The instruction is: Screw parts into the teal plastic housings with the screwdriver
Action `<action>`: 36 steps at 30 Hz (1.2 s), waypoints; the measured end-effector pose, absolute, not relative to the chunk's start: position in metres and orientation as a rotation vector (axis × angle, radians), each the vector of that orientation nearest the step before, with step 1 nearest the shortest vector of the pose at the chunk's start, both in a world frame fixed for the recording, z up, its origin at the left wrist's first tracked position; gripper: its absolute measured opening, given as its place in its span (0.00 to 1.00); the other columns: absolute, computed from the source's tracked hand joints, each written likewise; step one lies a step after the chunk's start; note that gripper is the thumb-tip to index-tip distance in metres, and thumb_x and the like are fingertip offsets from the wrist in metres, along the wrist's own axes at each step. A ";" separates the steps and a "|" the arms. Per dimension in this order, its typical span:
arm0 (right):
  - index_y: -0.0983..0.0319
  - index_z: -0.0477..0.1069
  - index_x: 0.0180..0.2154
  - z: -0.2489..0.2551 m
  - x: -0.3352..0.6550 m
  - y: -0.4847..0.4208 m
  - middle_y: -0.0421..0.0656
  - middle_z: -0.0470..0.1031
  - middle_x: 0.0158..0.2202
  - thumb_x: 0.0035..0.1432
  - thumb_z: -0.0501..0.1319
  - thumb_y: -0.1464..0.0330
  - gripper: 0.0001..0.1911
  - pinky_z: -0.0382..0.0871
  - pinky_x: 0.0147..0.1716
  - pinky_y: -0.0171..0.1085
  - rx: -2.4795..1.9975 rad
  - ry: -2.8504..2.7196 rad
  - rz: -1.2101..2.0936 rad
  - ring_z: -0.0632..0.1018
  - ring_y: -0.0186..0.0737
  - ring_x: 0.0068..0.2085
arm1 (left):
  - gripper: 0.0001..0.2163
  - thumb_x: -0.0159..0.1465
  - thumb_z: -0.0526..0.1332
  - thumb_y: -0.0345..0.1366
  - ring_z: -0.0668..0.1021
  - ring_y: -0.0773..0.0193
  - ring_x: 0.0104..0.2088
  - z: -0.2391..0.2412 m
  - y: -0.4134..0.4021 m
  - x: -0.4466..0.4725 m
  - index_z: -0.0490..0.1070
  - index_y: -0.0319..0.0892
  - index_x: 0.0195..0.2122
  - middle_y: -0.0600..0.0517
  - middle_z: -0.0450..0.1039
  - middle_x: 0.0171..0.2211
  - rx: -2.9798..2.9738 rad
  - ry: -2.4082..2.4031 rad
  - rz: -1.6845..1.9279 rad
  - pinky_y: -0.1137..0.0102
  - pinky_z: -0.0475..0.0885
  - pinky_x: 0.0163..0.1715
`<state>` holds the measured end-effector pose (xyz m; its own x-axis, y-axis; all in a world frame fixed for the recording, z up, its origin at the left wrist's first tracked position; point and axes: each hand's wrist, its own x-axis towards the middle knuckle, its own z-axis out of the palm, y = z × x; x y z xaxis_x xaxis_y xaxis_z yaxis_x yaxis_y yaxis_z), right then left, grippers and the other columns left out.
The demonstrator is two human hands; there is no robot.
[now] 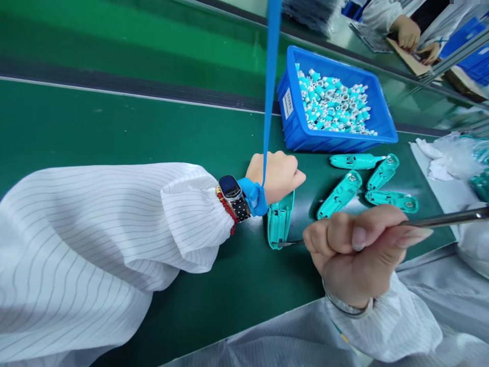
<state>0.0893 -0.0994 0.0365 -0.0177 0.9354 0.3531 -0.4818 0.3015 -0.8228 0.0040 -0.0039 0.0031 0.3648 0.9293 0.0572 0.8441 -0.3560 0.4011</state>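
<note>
My left hand [277, 173], with a blue strap and a watch at its wrist, curls over the upper end of a teal plastic shell half [280, 221]. Its fingers are closed around that end, mostly hidden behind the back of the hand. The shell's ribbed inside faces up. My right hand [357, 250] grips a slim metal tool [446, 219] in its fist. Its narrow pointed tip touches or lies just over the shell's lower end; I cannot tell which. Beyond my right hand lie several more teal shell pieces [341, 193].
A blue bin [344, 140] full of small teal-and-white parts stands behind the shells. The blue strap [270, 76] runs upward from my left wrist. Plastic bags [453, 153] lie at the right. Across the bench, a co-worker's hands [408, 33] rest near cardboard.
</note>
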 end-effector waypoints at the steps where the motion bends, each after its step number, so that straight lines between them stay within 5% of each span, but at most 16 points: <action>1: 0.59 0.58 0.23 0.036 0.089 -0.099 0.32 0.42 0.17 0.62 0.52 0.62 0.16 0.42 0.10 0.29 -0.552 -1.059 1.218 0.48 0.25 0.14 | 0.16 0.59 0.48 0.39 0.75 0.54 0.32 0.003 -0.004 0.004 0.74 0.38 0.30 0.44 0.73 0.27 2.329 1.568 0.402 0.66 0.60 0.26; 16: 0.60 0.55 0.23 0.025 0.087 -0.099 0.31 0.44 0.16 0.62 0.52 0.61 0.16 0.46 0.11 0.25 -0.619 -1.147 1.049 0.48 0.23 0.13 | 0.14 0.60 0.51 0.41 0.74 0.55 0.36 0.010 0.002 0.000 0.73 0.39 0.33 0.45 0.73 0.33 2.148 1.522 0.374 0.65 0.65 0.34; 23: 0.59 0.58 0.25 0.012 0.094 -0.079 0.31 0.44 0.16 0.63 0.50 0.60 0.15 0.46 0.12 0.26 -0.697 -1.033 1.115 0.48 0.25 0.14 | 0.11 0.57 0.61 0.42 0.58 0.75 0.11 0.001 0.021 -0.025 0.67 0.39 0.24 0.57 0.60 0.13 1.491 1.101 0.384 0.75 0.51 0.15; 36: 0.59 0.57 0.24 0.012 0.091 -0.073 0.31 0.45 0.17 0.62 0.51 0.60 0.16 0.48 0.12 0.26 -0.777 -1.086 1.048 0.50 0.24 0.14 | 0.10 0.60 0.60 0.36 0.63 0.74 0.10 -0.005 0.022 -0.028 0.64 0.38 0.24 0.58 0.59 0.08 1.420 1.188 0.421 0.78 0.53 0.12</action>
